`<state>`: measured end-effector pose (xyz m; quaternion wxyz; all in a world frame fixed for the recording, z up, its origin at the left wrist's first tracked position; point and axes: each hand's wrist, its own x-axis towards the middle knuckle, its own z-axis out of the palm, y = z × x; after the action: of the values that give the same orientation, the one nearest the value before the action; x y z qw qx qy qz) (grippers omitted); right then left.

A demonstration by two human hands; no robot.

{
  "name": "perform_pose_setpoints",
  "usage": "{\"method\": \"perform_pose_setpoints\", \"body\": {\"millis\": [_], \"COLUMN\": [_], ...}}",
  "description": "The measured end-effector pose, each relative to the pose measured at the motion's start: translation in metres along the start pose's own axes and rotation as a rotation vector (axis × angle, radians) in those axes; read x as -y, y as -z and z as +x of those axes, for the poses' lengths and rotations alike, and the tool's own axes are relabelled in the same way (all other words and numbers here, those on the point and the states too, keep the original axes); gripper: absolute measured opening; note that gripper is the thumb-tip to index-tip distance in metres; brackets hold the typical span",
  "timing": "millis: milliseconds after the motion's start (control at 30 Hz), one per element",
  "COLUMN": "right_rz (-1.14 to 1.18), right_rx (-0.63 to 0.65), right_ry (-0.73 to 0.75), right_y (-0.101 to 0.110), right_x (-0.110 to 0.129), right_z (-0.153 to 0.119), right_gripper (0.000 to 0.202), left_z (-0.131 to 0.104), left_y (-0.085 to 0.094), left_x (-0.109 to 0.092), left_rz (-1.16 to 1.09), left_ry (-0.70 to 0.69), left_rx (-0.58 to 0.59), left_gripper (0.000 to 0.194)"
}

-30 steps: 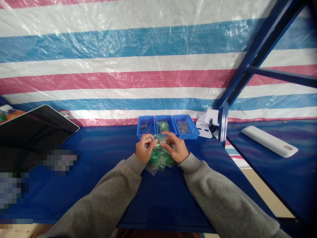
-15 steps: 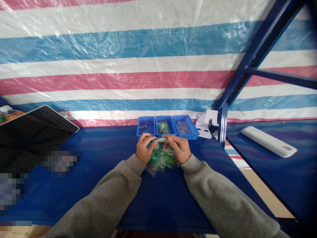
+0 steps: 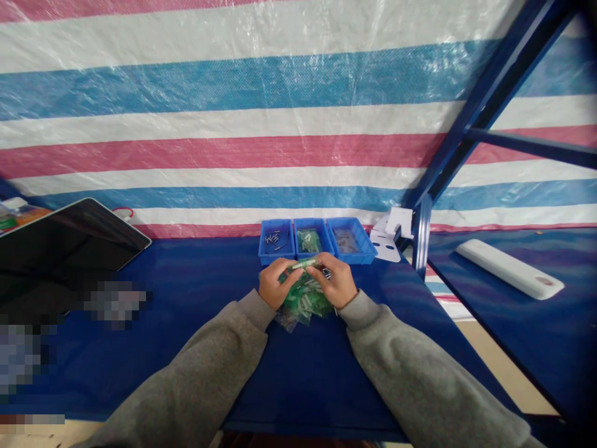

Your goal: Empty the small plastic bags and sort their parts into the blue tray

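Head view: small clear packet held just above a pile of green-tinted packets, in front of three blue bins. Left hand and right hand each pinch one end, thumbs nearly meeting. Packet contents too small to read. Metal pins in left bin, more packets in the other two. All on blue table; white cards right of bins.

Place: makeshift workshop, seemingly | striped tarp wall | blue metal frame | blue-topped bench | trays of small parts
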<state>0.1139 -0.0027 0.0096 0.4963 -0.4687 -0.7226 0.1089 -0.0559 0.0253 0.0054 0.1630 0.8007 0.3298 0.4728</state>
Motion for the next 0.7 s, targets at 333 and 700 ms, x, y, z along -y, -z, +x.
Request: {"method": "perform_pose_setpoints", "body": {"millis": [333,700], "right_rz": [0.072,-0.006], "right_rx": [-0.029,-0.032], "right_ry": [0.051,0.139], "right_y": [0.0012,-0.0003], "right_x": [0.0029,-0.0045], "right_z": [-0.0032,-0.0008], "right_gripper": [0.03,0.022], "left_z": [-0.0002,0.0002], "left_y": [0.0007,0.0015], "left_x": [0.0032,-0.0016], "left_rz": [0.039,-0.21], "left_ry": [0.085,0.123], "left_rx": [-0.043,0.038], "left_gripper": [0.022,0.027]}}
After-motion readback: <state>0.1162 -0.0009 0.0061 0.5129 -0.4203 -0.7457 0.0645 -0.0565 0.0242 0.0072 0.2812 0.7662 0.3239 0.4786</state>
